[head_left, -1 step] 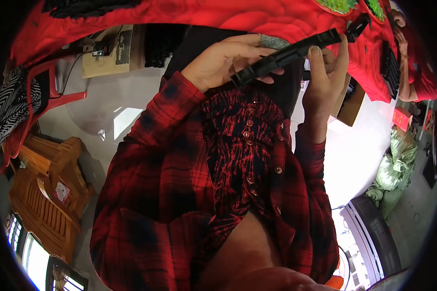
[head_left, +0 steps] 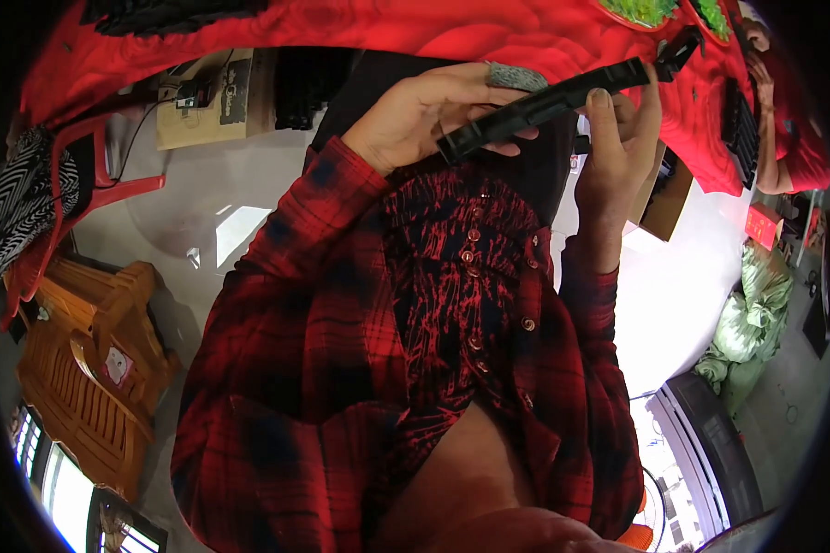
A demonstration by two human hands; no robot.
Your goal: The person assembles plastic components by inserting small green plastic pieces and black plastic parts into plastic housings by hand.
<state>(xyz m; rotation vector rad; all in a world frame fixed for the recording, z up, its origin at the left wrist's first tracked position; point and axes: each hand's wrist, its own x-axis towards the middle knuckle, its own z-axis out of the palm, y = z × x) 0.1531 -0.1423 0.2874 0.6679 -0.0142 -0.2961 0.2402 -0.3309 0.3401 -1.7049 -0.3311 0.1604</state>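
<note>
A long black plastic strip [head_left: 549, 103] with raised ribs and notches is held aslant above my lap, its right end higher in the picture. My left hand [head_left: 415, 109] closes around its lower left end, with fingertips showing past the underside. A grey fuzzy pad [head_left: 516, 76] sits at the left fingers, behind the strip; how it is held is hidden. My right hand [head_left: 622, 143] grips the strip toward its right end, thumb on the near face. Just beyond that end, a small black piece [head_left: 681, 51] shows against the red cloth.
A red-covered table [head_left: 360, 23] stretches across the far side, bearing dark parts [head_left: 171, 14] and green pieces in a tray [head_left: 641, 11]. Another person's arm [head_left: 767, 138] is at far right. Cardboard boxes [head_left: 180, 124], a red plastic chair [head_left: 124, 180] and a wooden seat [head_left: 88, 359] stand around.
</note>
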